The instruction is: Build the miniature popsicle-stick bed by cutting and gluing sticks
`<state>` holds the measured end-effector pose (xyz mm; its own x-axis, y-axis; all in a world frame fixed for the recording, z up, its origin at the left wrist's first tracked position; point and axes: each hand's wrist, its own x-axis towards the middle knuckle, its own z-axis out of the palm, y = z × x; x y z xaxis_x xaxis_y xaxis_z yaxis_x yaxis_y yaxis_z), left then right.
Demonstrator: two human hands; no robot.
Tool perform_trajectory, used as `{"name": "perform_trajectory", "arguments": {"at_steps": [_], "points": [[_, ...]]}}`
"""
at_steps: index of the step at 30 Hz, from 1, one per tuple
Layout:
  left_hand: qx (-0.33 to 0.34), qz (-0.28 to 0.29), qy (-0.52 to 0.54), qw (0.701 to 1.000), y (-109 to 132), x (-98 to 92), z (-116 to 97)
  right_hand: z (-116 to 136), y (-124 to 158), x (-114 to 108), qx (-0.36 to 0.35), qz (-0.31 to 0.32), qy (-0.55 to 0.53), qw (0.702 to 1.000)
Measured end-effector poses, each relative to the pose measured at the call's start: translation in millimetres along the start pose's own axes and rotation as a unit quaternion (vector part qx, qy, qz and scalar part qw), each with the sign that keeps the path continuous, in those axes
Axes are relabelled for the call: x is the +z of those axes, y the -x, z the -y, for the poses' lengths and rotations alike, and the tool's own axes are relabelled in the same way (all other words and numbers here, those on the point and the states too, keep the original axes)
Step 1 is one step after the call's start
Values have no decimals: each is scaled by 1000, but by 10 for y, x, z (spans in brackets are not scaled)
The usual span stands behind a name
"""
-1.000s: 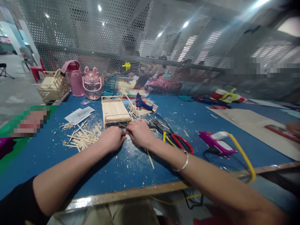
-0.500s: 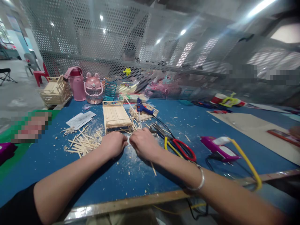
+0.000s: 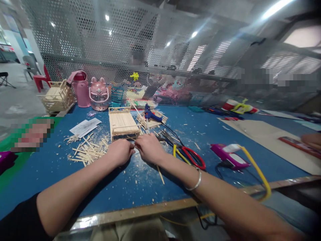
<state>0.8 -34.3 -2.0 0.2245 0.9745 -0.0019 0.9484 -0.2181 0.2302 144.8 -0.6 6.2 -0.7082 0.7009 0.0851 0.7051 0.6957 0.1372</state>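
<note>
Two fists knuckle to knuckle on a messy craft desk

Left hand [image 3: 120, 151] and right hand [image 3: 149, 148] both clenched, knuckles up, touching at the thumb side; contents of either grip hidden under the curled fingers, so no telling. Silver bangle [image 3: 197, 180] on the right wrist. Little stick bed [image 3: 122, 122] at 12 o'clock, just past the knuckles, standing flat on the blue desk [image 3: 125, 190]. Heap of loose sticks [image 3: 86, 150] at 9 o'clock, near the left hand. Red-handled scissors [image 3: 193, 156] at 3 o'clock, near the right wrist, purple glue gun [image 3: 229, 155] further out the same way. Blue glue gun [image 3: 151, 114] at 1 o'clock beside the bed. Way back at 11 o'clock: stick basket [image 3: 58, 97], pink jug [image 3: 81, 88], pink bear bottle [image 3: 99, 95].
</note>
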Motion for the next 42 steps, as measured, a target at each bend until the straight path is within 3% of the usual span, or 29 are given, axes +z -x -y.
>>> {"name": "perform_trajectory", "arguments": {"at_steps": [13,17,22,28,31,36,38,39,41,42], "points": [[18,-6,1,1000,-12,13,24,-35,-42,28,-28,-3,9,1000],[27,-16,1,1000,4,21,21,-119,53,73,-16,-35,-86,996],[41,-60,21,997,39,37,23,-190,86,75,71,-119,-333,933],[83,-152,61,983,70,57,31,-189,61,107,86,-27,-541,836],[96,-168,21,981,98,52,5,-166,65,128,81,-25,-565,821],[94,-176,-3,980,112,49,-24,-156,57,91,88,-18,-563,821],[79,-181,22,980,110,57,-23,-251,42,63,112,-69,-557,820],[70,-182,39,980,108,62,-23,-322,33,51,137,-123,-549,816],[58,-177,67,980,106,73,-21,-468,18,39,219,-262,-528,778],[54,-175,77,980,105,78,-21,-521,15,38,239,-293,-514,770]]}}
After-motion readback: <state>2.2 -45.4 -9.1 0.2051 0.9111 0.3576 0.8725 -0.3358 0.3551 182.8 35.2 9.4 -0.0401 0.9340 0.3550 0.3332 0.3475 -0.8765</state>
